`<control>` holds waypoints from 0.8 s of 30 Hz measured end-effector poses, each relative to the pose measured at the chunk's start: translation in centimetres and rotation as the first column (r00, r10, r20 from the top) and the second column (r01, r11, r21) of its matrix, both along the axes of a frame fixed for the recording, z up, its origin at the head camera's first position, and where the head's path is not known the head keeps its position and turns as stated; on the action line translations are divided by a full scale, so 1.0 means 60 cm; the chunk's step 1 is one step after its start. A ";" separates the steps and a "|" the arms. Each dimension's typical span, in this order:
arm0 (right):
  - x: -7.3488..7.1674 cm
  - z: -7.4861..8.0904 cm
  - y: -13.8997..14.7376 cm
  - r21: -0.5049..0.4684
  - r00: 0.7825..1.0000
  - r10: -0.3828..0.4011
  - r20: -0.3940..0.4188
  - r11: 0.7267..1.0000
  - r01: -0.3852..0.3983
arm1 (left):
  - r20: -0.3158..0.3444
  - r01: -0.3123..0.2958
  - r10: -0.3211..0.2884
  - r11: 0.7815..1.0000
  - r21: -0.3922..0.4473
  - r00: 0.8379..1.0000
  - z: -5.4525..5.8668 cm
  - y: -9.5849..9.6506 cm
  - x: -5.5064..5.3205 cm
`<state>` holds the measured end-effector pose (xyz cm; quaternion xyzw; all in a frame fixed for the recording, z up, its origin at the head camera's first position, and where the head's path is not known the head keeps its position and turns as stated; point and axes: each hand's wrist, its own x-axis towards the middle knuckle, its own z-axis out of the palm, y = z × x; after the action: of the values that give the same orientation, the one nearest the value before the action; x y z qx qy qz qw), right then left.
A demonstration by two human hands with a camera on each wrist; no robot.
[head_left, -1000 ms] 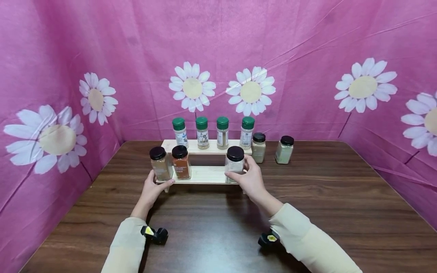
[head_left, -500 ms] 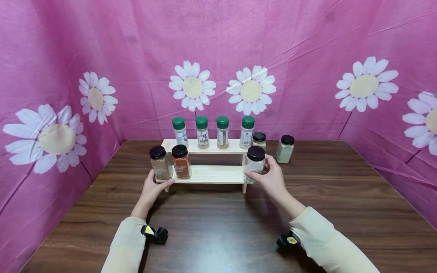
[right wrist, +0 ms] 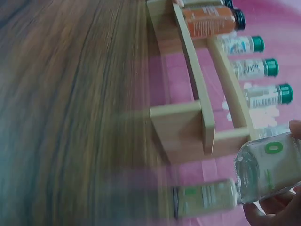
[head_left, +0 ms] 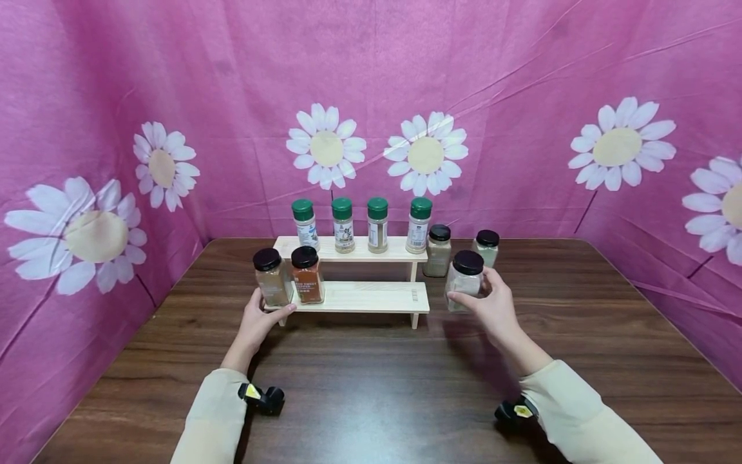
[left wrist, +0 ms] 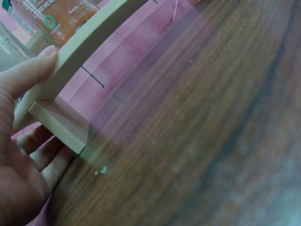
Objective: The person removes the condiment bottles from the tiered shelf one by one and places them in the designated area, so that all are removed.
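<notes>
My right hand (head_left: 493, 306) grips a square glass spice jar (head_left: 464, 283) with a black lid and pale contents. It holds the jar upright, right of the wooden two-tier rack (head_left: 371, 298); in the right wrist view the jar (right wrist: 268, 167) appears raised off the table. My left hand (head_left: 257, 325) grips the rack's lower left end. In the left wrist view its thumb (left wrist: 35, 70) lies on the board, the other fingers behind the leg (left wrist: 61, 125). By that hand, a brown spice jar (head_left: 274, 283) and a red pepper jar (head_left: 309, 283) stand on the lower shelf.
Several green-capped shakers (head_left: 343, 229) line the upper shelf. Right of the rack, a black-lidded jar (head_left: 438, 254) stands on the brown table (head_left: 359, 386). Another black-lidded jar (head_left: 487, 248) is partly hidden behind the held one. A pink flowered cloth (head_left: 371, 77) hangs around the table.
My right hand has carried the pale jar rightward, from above the lower shelf's right end to beyond the rack. My left hand has stayed on the rack.
</notes>
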<state>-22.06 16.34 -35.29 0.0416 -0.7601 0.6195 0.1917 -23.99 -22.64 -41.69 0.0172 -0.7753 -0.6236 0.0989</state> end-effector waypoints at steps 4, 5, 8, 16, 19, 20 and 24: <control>-0.024 -0.037 0.039 -0.024 0.999 0.025 -0.046 0.999 -0.026 | 0.001 0.002 -0.002 1.000 -0.010 1.000 0.001 0.000 0.000; -0.035 -0.053 0.051 -0.027 0.997 0.027 -0.067 0.999 -0.029 | 0.002 0.002 -0.002 1.000 -0.012 1.000 0.001 0.000 0.000; -0.066 -0.096 0.086 0.019 0.995 -0.023 -0.094 1.000 0.025 | 0.003 0.001 -0.001 1.000 -0.010 1.000 0.001 0.000 0.000; -0.107 -0.144 0.146 -0.050 0.990 -0.111 -0.085 0.993 0.107 | 0.008 -0.001 0.001 1.000 -0.013 1.000 0.001 -0.001 -0.001; -0.107 -0.142 0.156 -0.051 0.988 -0.139 -0.074 0.990 0.135 | 0.005 0.000 0.000 1.000 -0.009 1.000 0.001 -0.001 -0.001; -0.107 -0.141 0.159 -0.048 0.986 -0.149 -0.072 0.988 0.145 | 0.003 0.000 0.000 1.000 -0.005 1.000 0.001 -0.001 -0.001; -0.111 -0.139 0.172 -0.023 0.979 -0.194 -0.063 0.981 0.193 | 0.003 0.000 0.000 1.000 -0.005 1.000 0.002 -0.001 -0.001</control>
<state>-28.69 26.66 -43.61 -0.0141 -0.7486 0.6026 0.2761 -24.02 -22.69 -41.54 0.0179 -0.7771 -0.6215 0.0977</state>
